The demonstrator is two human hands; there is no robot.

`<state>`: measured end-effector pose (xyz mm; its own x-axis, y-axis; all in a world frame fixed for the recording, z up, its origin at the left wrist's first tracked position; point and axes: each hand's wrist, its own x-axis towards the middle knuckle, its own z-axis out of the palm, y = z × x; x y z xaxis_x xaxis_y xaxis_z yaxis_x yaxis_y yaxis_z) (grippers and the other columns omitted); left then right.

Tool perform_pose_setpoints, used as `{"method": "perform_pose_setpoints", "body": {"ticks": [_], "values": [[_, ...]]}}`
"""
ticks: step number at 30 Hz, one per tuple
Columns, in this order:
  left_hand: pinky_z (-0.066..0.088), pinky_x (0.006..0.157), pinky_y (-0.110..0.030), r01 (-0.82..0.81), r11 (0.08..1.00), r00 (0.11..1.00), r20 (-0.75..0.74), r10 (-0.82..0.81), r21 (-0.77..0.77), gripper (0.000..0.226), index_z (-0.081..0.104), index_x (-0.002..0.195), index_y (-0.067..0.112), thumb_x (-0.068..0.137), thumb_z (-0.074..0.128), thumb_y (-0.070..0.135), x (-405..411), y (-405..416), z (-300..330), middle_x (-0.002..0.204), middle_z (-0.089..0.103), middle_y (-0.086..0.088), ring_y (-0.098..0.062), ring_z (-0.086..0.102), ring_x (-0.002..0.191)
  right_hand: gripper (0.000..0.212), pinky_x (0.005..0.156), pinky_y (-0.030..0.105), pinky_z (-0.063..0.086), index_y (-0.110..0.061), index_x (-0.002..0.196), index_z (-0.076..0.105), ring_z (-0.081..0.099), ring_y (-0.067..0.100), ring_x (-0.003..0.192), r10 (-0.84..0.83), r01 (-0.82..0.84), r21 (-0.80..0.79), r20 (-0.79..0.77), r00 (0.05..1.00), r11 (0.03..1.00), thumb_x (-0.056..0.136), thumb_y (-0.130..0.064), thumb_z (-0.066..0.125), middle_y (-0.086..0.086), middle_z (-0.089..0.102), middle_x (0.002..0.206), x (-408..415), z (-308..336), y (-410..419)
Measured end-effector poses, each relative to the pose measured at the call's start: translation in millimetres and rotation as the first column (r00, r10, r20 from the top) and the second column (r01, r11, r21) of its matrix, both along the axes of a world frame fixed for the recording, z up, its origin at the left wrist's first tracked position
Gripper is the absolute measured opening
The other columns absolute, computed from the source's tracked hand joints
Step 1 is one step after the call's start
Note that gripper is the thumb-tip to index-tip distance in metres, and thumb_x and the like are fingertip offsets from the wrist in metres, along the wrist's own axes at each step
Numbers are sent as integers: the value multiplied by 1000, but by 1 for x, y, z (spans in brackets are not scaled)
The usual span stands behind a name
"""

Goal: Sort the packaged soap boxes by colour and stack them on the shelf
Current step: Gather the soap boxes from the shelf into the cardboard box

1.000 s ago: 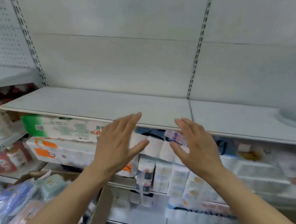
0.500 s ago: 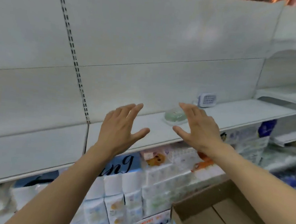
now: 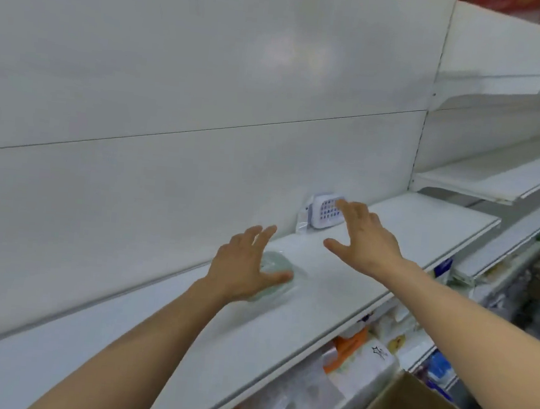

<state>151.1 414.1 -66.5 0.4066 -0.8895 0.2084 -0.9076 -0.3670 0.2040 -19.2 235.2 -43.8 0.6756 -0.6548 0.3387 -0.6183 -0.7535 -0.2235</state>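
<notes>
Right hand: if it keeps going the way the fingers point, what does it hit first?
Most likely the white packaged item with the blue grid standing at the back of the shelf. The right hand is open, and its fingertips already overlap that package in the head view; depth is unclear, so contact can't be confirmed.

Bright, even light falls from overhead, and it leaves a soft glare patch high on the white back panel (image 3: 296, 52) in front of me. My left hand (image 3: 242, 267) and my right hand (image 3: 364, 236) smear with motion blur. The shelf (image 3: 183, 337) bows at the frame edges, with only faint shadows.
</notes>
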Motion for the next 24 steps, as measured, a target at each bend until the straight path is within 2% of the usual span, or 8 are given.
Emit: {"method": "perform_pose_setpoints", "body": {"ticks": [3, 9, 11, 14, 16, 19, 22, 24], "values": [[28, 114, -43, 16, 985, 1000, 15, -19, 174, 98, 6, 155, 38, 77, 47, 83, 21, -37, -22, 164, 7, 6, -25, 23, 145, 80, 93, 43, 44, -29, 153, 14, 39, 30, 130, -42, 33, 149, 58, 997, 988, 90, -52, 58, 5, 25, 153, 35, -10, -36], [40, 99, -40, -23, 978, 991, -128, 50, 207, 89, 20, 151, 42, 78, 56, 77, 61, -83, -33, 153, 30, 10, -20, 41, 133, 67, 96, 46, 43, -40, 151, 20, 42, 36, 129, -43, 46, 169, -19, 999, 985, 94, -46, 54, 9, 32, 151, 94, -35, -88], [41, 98, -39, -41, 978, 988, -137, 70, 205, 85, 22, 150, 42, 79, 57, 74, 66, -88, -36, 149, 34, 8, -20, 43, 131, 56, 100, 44, 41, -36, 148, 34, 39, 34, 132, -52, 52, 213, -5, 999, 976, 95, -42, 54, 11, 36, 148, 114, -41, -103], [41, 98, -40, -55, 978, 991, -106, 77, 201, 82, 21, 150, 40, 82, 55, 70, 65, -89, -42, 145, 36, 5, -22, 42, 128, 36, 106, 40, 36, -22, 130, 61, 44, 32, 128, -82, 46, 347, 88, 993, 937, 97, -35, 54, 16, 52, 136, 144, -47, -119], [41, 97, -40, -54, 979, 992, -106, 76, 199, 82, 19, 151, 39, 83, 55, 69, 64, -88, -43, 145, 35, 4, -23, 42, 127, 34, 106, 42, 36, -17, 124, 64, 47, 34, 125, -129, 60, 437, 131, 983, 897, 96, -33, 56, 17, 56, 132, 157, -53, -121], [42, 97, -40, -69, 982, 984, -148, 95, 174, 82, 21, 149, 41, 81, 57, 69, 65, -85, -43, 143, 37, 5, -24, 44, 124, 41, 100, 42, 40, -12, 126, 58, 48, 37, 121, -164, 104, 404, 117, 980, 909, 91, -33, 59, 21, 55, 127, 161, -63, -116], [42, 95, -38, -91, 985, 972, -201, 120, 147, 81, 26, 147, 42, 78, 61, 69, 66, -76, -41, 137, 42, 7, -22, 47, 122, 40, 95, 43, 44, -3, 127, 55, 48, 38, 120, -164, 84, 364, 194, 967, 928, 92, -23, 60, 19, 56, 124, 148, -66, -104], [42, 94, -37, -114, 984, 962, -231, 143, 134, 82, 28, 145, 42, 77, 63, 69, 67, -65, -39, 134, 44, 8, -20, 49, 121, 25, 91, 38, 42, 0, 114, 61, 53, 35, 112, -105, 8, 325, 283, 954, 946, 91, -10, 58, 17, 61, 112, 137, -64, -94]]}}
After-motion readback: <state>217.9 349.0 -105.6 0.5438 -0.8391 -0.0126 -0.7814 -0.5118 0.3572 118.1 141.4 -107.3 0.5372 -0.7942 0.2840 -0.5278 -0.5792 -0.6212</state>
